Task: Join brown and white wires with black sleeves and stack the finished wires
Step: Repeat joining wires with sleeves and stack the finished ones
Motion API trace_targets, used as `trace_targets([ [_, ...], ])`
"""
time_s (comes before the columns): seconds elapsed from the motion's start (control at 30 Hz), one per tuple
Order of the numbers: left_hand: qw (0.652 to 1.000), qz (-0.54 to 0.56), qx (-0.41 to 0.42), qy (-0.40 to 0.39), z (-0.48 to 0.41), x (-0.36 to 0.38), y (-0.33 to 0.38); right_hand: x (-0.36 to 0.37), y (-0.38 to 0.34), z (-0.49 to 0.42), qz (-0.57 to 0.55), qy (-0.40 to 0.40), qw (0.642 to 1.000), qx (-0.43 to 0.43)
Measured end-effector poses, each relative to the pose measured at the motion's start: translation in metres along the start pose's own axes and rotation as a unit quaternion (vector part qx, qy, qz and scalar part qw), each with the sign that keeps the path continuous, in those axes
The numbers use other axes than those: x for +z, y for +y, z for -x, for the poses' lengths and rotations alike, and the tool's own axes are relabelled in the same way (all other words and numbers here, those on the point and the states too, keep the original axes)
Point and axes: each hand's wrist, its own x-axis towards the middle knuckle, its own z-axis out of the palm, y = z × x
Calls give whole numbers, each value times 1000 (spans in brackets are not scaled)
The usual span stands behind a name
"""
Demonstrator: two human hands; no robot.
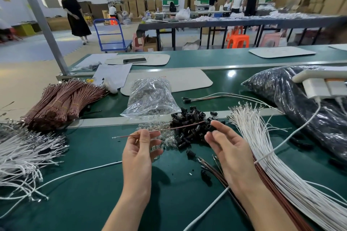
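My left hand [139,148] pinches a thin brown wire [180,127] that runs up and right to my right hand [228,146]. Between thumb and fingertips my right hand holds a small black sleeve [210,127] at the wire's right end. Just behind both hands lies a pile of black sleeves [189,124] beside clear bulb-like parts [167,140]. Loose white wires [266,148] fan out on the right, with brown wires [217,169] under my right wrist. Two joined wires [206,98] lie further back on the green table [93,189].
Bundles of brown wires [63,101] sit at the left, with white wires [24,154] in front of them. A clear bag [150,97] stands behind the sleeves, and a large dark bag [300,103] fills the right. A white cable [206,206] crosses the table near me.
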Motion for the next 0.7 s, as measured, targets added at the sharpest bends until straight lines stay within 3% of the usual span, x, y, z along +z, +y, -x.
trace_targets([
  [0.3,998,-44,36,-9,2,0,-3,-4,0,-4,-61,7,998,-19],
  [0.7,996,-72,44,-21,3,0,-6,-3,1,-2,14,10,998,-62],
])
